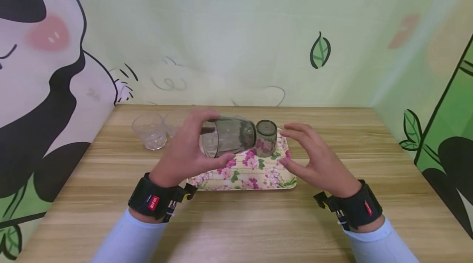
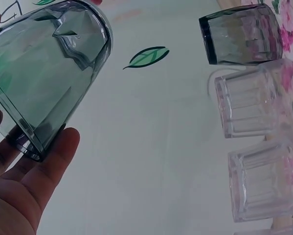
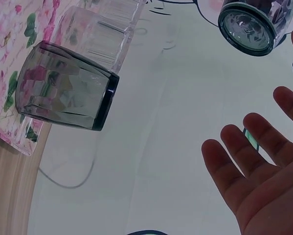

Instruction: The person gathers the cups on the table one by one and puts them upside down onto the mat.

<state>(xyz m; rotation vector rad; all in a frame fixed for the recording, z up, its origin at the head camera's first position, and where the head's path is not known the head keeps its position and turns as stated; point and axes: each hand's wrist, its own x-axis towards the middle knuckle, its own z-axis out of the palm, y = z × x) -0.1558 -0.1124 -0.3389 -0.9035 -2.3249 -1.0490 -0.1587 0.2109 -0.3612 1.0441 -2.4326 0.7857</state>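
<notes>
My left hand [image 1: 188, 148] grips a smoky grey drinking glass [image 1: 236, 134] around its rim end, holding it sideways above the tray with the thick base pointing right. A second smoky grey glass [image 1: 266, 139] stands upside down on the floral tray [image 1: 247, 176]. To the right of that glass my right hand [image 1: 314, 158] is spread with relaxed fingers and holds nothing. In the left wrist view, clear glasses [image 2: 249, 105] stand upside down in a row beside the grey one; the held glass mostly hides them in the head view.
Clear glasses [image 1: 151, 133] stand on the wooden table [image 1: 229, 230] left of the tray, partly behind my left hand. A printed curtain [image 1: 236, 49] with leaves and a panda [image 1: 29, 82] hangs along the table's back and sides.
</notes>
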